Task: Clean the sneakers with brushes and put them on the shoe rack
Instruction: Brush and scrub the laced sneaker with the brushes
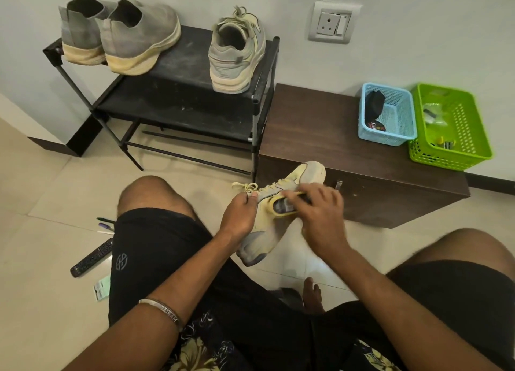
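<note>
The left hand (240, 212) grips the sneaker (278, 214) by its laces while the right hand (320, 212) rubs a brush (295, 196) along its side, toe pointing away.

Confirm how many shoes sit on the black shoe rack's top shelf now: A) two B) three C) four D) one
B: a pair of grey slip-on sneakers and one pale yellow laced sneaker stand on the black shoe rack; its mate is in the hands.
</note>
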